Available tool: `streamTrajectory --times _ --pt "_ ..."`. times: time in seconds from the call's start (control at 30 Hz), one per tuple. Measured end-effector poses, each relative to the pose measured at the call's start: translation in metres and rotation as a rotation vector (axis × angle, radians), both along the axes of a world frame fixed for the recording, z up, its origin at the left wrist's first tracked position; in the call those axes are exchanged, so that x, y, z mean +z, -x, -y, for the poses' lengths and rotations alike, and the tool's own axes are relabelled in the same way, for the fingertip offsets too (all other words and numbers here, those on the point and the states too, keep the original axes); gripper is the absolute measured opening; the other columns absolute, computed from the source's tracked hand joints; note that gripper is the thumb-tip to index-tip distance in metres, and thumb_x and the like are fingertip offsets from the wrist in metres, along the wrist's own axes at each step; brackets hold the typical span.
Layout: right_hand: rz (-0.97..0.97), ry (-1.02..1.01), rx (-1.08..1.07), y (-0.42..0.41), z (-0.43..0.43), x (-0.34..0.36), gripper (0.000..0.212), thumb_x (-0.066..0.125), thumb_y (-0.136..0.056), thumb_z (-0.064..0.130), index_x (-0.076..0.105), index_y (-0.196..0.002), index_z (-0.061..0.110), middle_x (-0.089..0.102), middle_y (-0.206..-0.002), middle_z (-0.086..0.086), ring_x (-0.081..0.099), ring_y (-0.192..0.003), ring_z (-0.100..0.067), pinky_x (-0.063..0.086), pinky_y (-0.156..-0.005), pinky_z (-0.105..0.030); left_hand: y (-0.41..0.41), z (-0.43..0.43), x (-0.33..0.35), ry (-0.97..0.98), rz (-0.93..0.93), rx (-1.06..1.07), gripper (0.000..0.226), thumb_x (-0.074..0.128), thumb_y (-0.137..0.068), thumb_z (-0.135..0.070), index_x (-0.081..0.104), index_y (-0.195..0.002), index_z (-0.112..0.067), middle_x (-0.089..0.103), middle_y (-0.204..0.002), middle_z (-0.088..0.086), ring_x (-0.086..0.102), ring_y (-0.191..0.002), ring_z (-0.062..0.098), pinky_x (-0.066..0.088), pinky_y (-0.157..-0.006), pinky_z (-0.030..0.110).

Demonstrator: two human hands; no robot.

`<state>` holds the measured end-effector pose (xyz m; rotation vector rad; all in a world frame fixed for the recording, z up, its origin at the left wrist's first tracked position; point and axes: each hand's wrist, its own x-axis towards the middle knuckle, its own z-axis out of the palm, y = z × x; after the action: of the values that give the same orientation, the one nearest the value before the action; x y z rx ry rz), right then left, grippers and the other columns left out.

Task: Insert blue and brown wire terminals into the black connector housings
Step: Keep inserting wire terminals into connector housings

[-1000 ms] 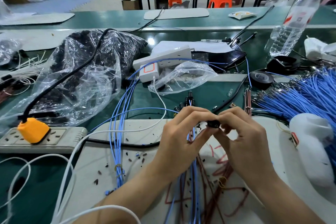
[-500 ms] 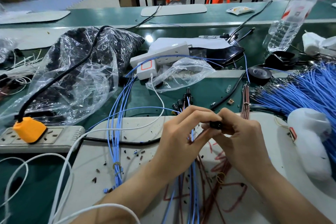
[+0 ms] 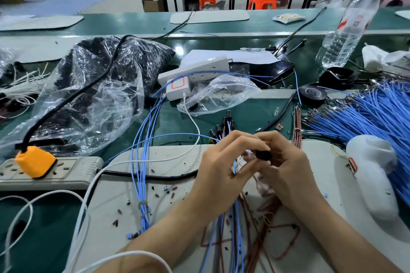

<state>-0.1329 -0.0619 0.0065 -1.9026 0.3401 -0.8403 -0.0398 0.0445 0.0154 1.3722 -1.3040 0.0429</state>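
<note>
**Head view.** Vs. 0.5 s ago little is changed. Both hands are kept at ctr-right of the frame, over the flat white work mat (image 3: 155, 186). The left hand (image 3: 221, 168) is curled, w/ a thin blue insulated wire (image 3: 234, 167) pinched btwn thumb and fingers. The right hand (image 3: 288, 175) is wrapped round a small black plastic connector housing (image 3: 263, 154), which is held btwn the two hands at frame ctr. The housing is found slightly lower than before. A short blue bit is now exposed btwn the left fingertips and the housing, where earlier the fingers were laid right against it. Bench items appear unmoved.

Hard to make out:
- The wire's tip is hidden by fingers, so whether it sits inside the housing can't be told.
- The housing's opening is covered by the right fingers.
- Loose thin brown wires (image 3: 264, 221) at lower ctr are partly covered by both forearms.
- A few more black housings on wires (image 3: 224, 124) are seen just above the left hand, their lower ends hidden behind the knuckles.
- The thick bundle of blue terminal-tipped wires (image 3: 366, 117) at right is cut off by the frame edge.
- The clear plastic water bottle (image 3: 346, 33) at upper right is cut off at the top and blurred.
- In the big crumpled clear plastic bag of black parts (image 3: 93, 95) at left, single pieces can't be told apart.
- The grey power strip (image 3: 66, 173) w/ orange plug (image 3: 35, 160) at lower left is clipped by the frame edge.
</note>
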Motion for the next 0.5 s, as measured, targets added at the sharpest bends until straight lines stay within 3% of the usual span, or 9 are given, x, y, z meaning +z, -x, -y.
streamTrajectory --times 0.07,0.13,0.27,0.4,0.5 --pt "0.023 0.075 0.005 0.001 0.002 0.002 0.016 0.068 -0.069 0.033 0.064 -0.083 0.04 0.065 -0.073 0.005 0.059 -0.063 -0.019 0.049 -0.058 -0.028 0.0 0.0 0.0 0.016 -0.012 -0.036 0.015 0.07 -0.082 -0.005 0.067 -0.096 -0.001 0.063 -0.096 0.004 0.062 -0.084 0.015 0.053 -0.076 0.027" --pt "0.025 0.21 -0.006 0.001 0.004 0.002 0.021 0.069 -0.072 0.025 0.061 -0.077 0.044 0.058 -0.069 0.012 0.053 -0.061 -0.01 0.043 -0.056 -0.022 -0.001 -0.001 0.0 -0.003 -0.008 -0.064 0.018 0.07 -0.083 -0.007 0.067 -0.1 -0.002 0.065 -0.099 0.004 0.063 -0.088 0.016 0.052 -0.079 0.027" --pt "0.022 0.302 -0.024 0.002 0.005 0.003 0.014 0.061 -0.073 0.02 0.064 -0.081 0.031 0.058 -0.071 0.011 0.056 -0.065 -0.005 0.042 -0.057 -0.014 -0.003 0.001 -0.002 -0.037 0.011 -0.084 0.025 0.069 -0.083 -0.002 0.069 -0.107 -0.003 0.063 -0.109 0.008 0.062 -0.099 0.012 0.05 -0.088 0.025" --pt "-0.009 0.327 -0.013 -0.002 0.005 0.003 0.007 0.057 -0.075 0.026 0.063 -0.074 0.029 0.054 -0.066 0.006 0.053 -0.062 -0.009 0.04 -0.055 -0.015 -0.008 0.002 -0.006 -0.005 -0.022 -0.076 0.018 0.068 -0.084 0.0 0.069 -0.101 0.002 0.067 -0.103 0.01 0.063 -0.096 0.01 0.049 -0.087 0.021" --pt "-0.065 0.324 -0.048 -0.006 0.005 0.002 0.02 0.06 -0.074 0.027 0.063 -0.065 0.009 0.056 -0.063 -0.005 0.051 -0.059 -0.014 0.039 -0.053 -0.019 -0.013 0.001 -0.01 -0.011 -0.071 -0.085 0.016 0.066 -0.085 -0.002 0.068 -0.101 0.002 0.067 -0.101 0.008 0.063 -0.093 0.01 0.051 -0.083 0.025"
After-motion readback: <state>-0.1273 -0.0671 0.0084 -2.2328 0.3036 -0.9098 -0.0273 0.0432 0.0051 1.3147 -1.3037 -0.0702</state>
